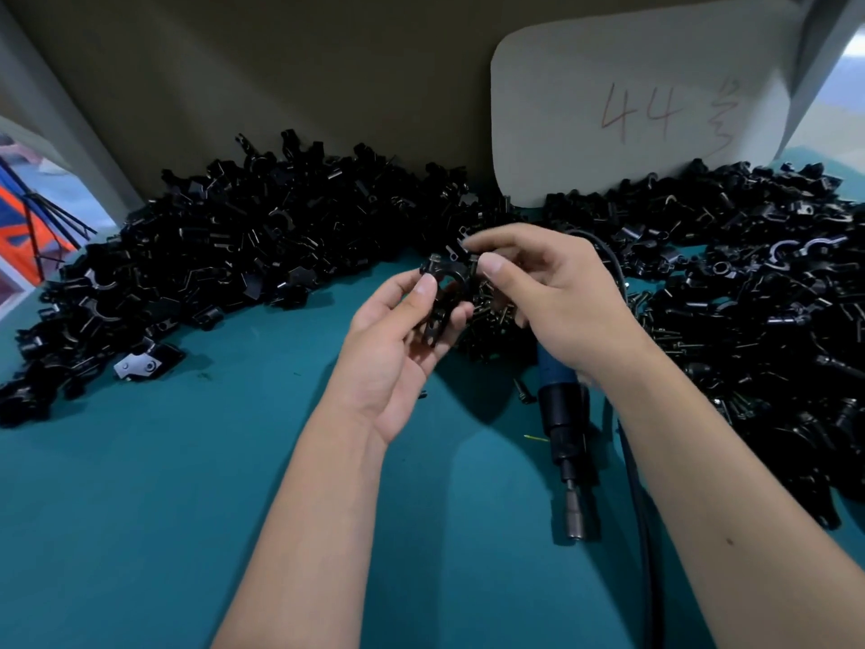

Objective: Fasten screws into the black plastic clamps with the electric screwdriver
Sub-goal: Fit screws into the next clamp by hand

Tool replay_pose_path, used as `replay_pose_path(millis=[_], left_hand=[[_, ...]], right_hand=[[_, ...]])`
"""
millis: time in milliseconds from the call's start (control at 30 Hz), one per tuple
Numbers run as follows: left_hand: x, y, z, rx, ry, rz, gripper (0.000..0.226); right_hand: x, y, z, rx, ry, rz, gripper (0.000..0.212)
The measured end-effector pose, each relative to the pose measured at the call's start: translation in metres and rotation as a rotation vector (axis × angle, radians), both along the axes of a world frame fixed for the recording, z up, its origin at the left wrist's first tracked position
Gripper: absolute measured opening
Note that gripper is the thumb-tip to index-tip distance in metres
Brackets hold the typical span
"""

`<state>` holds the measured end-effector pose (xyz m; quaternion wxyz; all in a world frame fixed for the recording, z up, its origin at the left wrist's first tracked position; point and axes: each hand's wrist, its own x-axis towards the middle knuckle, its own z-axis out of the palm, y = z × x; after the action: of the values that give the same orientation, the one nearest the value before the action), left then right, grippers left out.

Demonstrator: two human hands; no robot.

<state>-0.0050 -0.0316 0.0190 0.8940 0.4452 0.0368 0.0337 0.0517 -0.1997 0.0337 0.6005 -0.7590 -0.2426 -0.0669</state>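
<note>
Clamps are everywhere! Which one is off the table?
The clamp held up between both hands: the left hand grips it, and the right hand pinches its top. The other clamps lie in piles on the table.

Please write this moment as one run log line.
left hand: holds black clamp | right hand: pinches clamp top | electric screwdriver: lying on table, untouched

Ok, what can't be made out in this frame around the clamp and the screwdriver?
- Head view: clamp blurred; screw seating unreadable under right hand fingertips.
- Left hand fingers hide the clamp's lower part.
- Electric screwdriver: upper body hidden beneath right wrist.
- Loose screws too small to count.
</note>
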Motion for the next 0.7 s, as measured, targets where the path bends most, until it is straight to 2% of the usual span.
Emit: replay_pose_path(millis=[67, 133, 200, 333, 400, 467, 533, 600, 633, 700], left_hand=[[0.000, -0.003, 0.002, -0.053, -0.004, -0.028, 0.018], [-0.001, -0.007, 0.003, -0.136, -0.009, -0.058, 0.024], [-0.002, -0.011, 0.002, -0.198, -0.005, -0.079, 0.026], [0.000, -0.013, 0.000, -0.232, 0.000, -0.087, 0.010], [0.000, -0.011, 0.002, -0.224, -0.004, -0.077, 0.017], [0.000, -0.009, 0.002, -0.220, 0.003, -0.063, 0.024], [-0.001, -0.009, 0.001, -0.211, 0.005, -0.068, 0.017], [-0.002, -0.011, 0.000, -0.204, 0.014, -0.066, 0.007], [-0.002, -0.012, 0.000, -0.202, 0.019, -0.065, 0.007], [-0.001, -0.012, 0.002, -0.209, 0.015, -0.066, 0.012]], right_hand=[[-0.002, 0.002, 0.002, 0.201, 0.136, 0.085, 0.017], [-0.004, 0.004, 0.005, 0.367, 0.285, 0.162, 0.009], [-0.004, 0.007, 0.006, 0.454, 0.370, 0.197, 0.004], [-0.009, 0.013, 0.006, 0.463, 0.405, 0.203, 0.005], [-0.013, 0.016, 0.007, 0.483, 0.439, 0.216, 0.017], [-0.015, 0.018, 0.009, 0.493, 0.460, 0.210, 0.021], [-0.016, 0.020, 0.011, 0.486, 0.445, 0.146, 0.015], [-0.015, 0.022, 0.010, 0.528, 0.431, 0.081, 0.023], [-0.015, 0.022, 0.009, 0.544, 0.446, 0.077, 0.023], [-0.016, 0.024, 0.008, 0.565, 0.494, 0.148, 0.006]])
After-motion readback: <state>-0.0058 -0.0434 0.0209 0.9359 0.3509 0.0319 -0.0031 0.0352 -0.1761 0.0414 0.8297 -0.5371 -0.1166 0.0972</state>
